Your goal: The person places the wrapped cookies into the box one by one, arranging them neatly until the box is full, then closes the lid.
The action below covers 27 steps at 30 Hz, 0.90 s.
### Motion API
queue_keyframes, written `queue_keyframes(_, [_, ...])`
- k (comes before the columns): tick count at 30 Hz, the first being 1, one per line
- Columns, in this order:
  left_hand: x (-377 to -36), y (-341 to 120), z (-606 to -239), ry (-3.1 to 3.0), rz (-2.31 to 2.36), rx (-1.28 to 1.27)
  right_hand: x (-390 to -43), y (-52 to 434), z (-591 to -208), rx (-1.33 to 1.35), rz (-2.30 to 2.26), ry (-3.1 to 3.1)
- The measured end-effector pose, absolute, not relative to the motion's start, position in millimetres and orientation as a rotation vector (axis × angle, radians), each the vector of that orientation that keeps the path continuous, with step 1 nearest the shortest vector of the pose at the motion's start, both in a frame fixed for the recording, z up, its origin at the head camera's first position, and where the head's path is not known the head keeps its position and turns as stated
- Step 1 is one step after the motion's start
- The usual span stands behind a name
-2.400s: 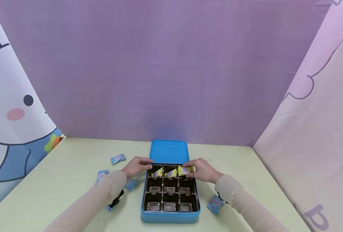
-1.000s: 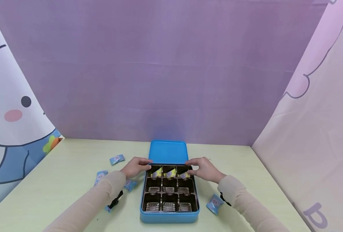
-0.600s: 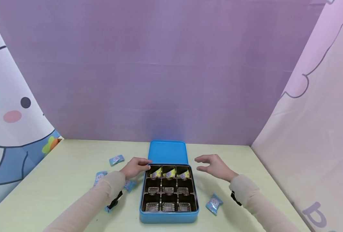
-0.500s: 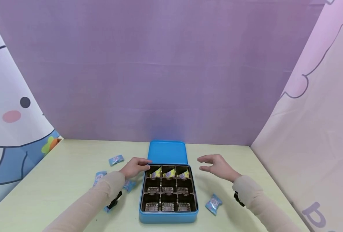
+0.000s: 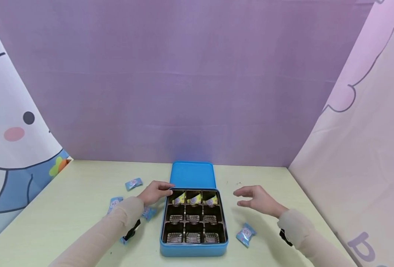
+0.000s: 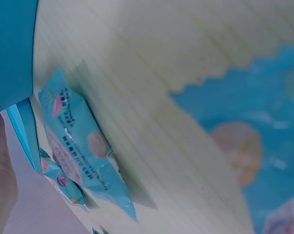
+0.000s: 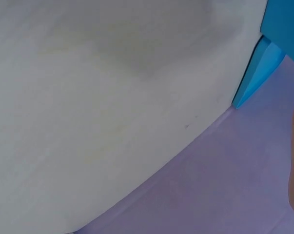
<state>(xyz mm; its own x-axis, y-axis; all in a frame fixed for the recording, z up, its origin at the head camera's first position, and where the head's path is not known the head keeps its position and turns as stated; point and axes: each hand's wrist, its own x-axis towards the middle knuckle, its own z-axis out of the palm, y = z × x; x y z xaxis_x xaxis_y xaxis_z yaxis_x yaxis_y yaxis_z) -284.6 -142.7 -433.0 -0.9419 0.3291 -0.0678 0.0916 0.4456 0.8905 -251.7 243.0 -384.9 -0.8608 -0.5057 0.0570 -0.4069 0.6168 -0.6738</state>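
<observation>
A blue box (image 5: 194, 250) with a dark divided tray (image 5: 193, 222) stands in the middle of the table, its blue lid (image 5: 192, 175) laid back behind it. Yellow wrapped candies (image 5: 194, 200) sit one in each of the three far compartments; the two nearer rows hold none. My left hand (image 5: 154, 193) holds the box's far left corner between thumb and fingers. To the right of the box, my right hand (image 5: 260, 199) hovers over the table, fingers apart from the thumb, holding nothing. Nearest to it lies a blue wrapped candy (image 5: 245, 235).
Several more blue wrapped candies lie left of the box, including a far one (image 5: 133, 184) and one beside my left forearm (image 5: 148, 213). The left sleeve (image 5: 106, 230) partly covers others. A purple backdrop (image 5: 197, 85) rises behind the table (image 5: 90, 181), with printed panels at both sides.
My right hand has let go of the yellow candy in the far right compartment, then moved right, away from the box, and lately a little nearer. My left hand stays at the box corner.
</observation>
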Motion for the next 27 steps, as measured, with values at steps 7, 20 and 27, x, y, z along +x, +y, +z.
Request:
queue_keyframes(7, [-283.2,-141.0,-429.2,2.461,1.502,0.374,-233.5,248.4,-392.5,-0.776,-1.105,2.533])
queue_keyframes(20, [-283.8,-143.4,-430.1,2.459,1.502,0.346,-214.5,256.4,-424.6,-0.791,-1.151,2.358])
queue_keyframes(27, [-283.3,-142.4,-428.4,2.452,1.509,0.362,-212.6,256.7,-428.5,-0.771,-1.142,2.398])
